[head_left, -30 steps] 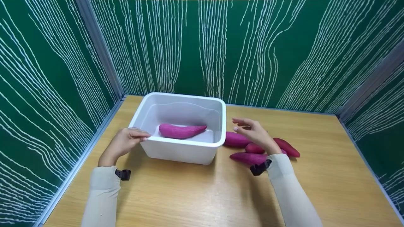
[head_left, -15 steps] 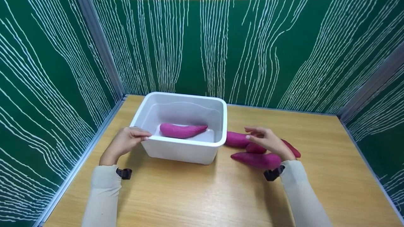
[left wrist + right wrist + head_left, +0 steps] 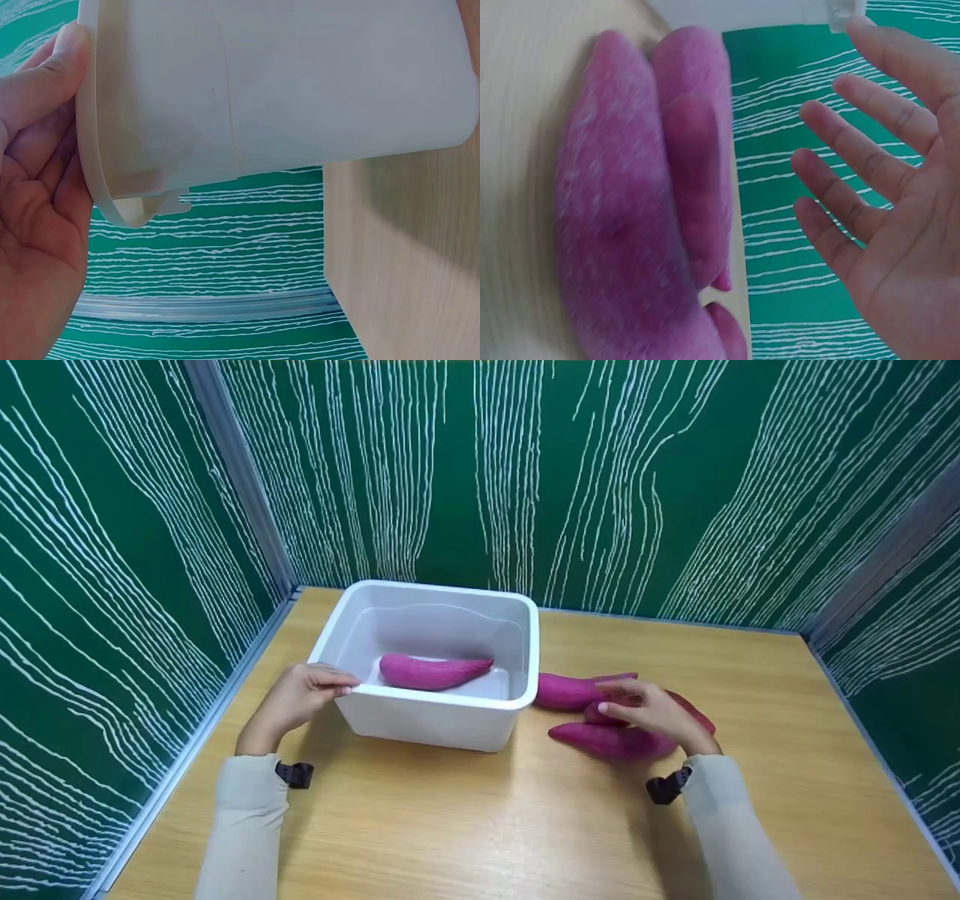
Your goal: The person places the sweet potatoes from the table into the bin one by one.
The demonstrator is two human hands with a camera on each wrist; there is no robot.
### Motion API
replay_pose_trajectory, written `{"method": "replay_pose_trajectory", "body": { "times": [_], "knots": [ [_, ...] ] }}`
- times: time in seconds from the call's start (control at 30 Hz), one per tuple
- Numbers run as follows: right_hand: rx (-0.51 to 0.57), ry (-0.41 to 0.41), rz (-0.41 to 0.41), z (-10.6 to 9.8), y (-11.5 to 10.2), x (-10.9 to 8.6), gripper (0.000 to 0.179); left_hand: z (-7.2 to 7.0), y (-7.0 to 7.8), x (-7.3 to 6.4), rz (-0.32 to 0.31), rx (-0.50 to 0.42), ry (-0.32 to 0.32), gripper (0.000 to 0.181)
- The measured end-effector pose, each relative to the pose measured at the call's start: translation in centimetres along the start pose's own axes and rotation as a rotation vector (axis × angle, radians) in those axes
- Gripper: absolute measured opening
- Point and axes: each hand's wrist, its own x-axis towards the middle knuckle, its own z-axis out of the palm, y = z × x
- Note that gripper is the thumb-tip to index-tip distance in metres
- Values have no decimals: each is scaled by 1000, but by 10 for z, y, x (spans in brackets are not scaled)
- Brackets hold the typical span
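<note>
My L hand (image 3: 294,701) pinches the white bin (image 3: 442,699) by its rim; my R hand (image 3: 664,715), fingers spread, hovers holding nothing nr approx 4 loose swt potatoes (image 3: 611,741) on the table (image 3: 450,825). Just 1 binned swt potato (image 3: 431,672), so prob early stage, most left.

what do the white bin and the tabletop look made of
White bin: probably molded plastic, smooth, faintly satin; rounded corners and lipped rim suggest it.

Tabletop: wood or wood-look laminate, semi-gloss; fine grain and a soft bright reflection show.
</note>
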Motion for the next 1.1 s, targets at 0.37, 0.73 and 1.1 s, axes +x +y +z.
{"method": "replay_pose_trajectory", "body": {
  "times": [0.37, 0.73, 1.1],
  "knots": [
    [-122, 20, -36, 1, 23, -9, 44, -1, 0, 0, -34, -14, -9, 22],
    [-108, 17, -20, -6, 44, -20, 53, -1, 1, 1, -47, -23, -14, 22],
    [-188, 0, -33, -13, 57, -26, 53, 0, -1, 0, -15, -17, 4, 21]
  ]
}}
